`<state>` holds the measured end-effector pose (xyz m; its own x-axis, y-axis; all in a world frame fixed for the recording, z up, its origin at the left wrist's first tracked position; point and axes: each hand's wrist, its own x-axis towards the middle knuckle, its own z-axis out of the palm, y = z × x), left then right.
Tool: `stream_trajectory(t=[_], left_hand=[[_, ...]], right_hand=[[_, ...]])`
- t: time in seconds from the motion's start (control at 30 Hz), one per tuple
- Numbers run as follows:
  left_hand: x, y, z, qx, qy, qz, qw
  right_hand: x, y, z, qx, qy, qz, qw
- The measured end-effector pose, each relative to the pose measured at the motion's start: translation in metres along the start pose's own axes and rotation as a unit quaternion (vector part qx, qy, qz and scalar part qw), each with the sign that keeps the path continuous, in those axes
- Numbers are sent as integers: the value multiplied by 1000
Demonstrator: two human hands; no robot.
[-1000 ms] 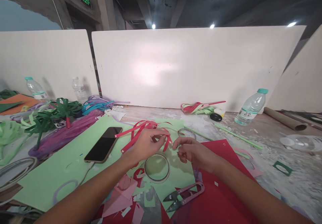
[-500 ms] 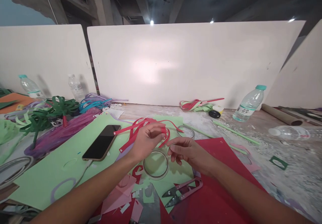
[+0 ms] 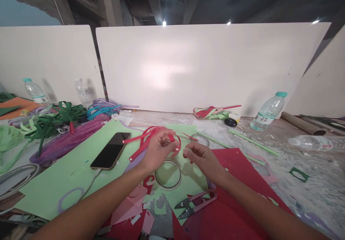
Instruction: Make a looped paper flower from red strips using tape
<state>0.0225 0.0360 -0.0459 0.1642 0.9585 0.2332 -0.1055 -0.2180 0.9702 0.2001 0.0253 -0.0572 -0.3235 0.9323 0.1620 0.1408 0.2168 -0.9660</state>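
My left hand (image 3: 157, 151) is closed in a pinch on a red paper strip (image 3: 178, 143), which curls round beyond the fingertips and has a small pale patch on it. More red strips (image 3: 145, 141) lie behind and to the left of this hand. My right hand (image 3: 201, 158) is a short way to the right, thumb and forefinger pressed together; a tiny pale bit may be between them, too small to name. Just below both hands a roll of tape (image 3: 156, 182) lies flat on light green paper (image 3: 194, 175). Thread snips (image 3: 201, 200) rest nearer to me.
A phone (image 3: 111, 152) with a cable lies on the left. Pink scraps (image 3: 126, 211) and red card (image 3: 229, 211) cover the near side. Water bottles (image 3: 269, 112) and a cardboard tube (image 3: 303, 123) are at right. Green paper tufts (image 3: 68, 111) stand at left, before white panels (image 3: 205, 64).
My right hand has moved slightly up and away from my left hand. The red strip's end now curls round more visibly beside my left fingertips. The view has shifted slightly.
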Motion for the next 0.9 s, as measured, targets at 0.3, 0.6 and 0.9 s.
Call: stream_trajectory(t=[0.3, 0.6, 0.9], left_hand=[[9, -2, -5, 94, 47, -18, 994], [28, -15, -24, 225, 53, 40, 972], [50, -18, -83, 405, 87, 23, 910]], right_hand=[[4, 0, -6, 13, -12, 20, 1000], [13, 13, -19, -226, 23, -14, 974], [17, 29, -21, -424, -23, -114, 898]])
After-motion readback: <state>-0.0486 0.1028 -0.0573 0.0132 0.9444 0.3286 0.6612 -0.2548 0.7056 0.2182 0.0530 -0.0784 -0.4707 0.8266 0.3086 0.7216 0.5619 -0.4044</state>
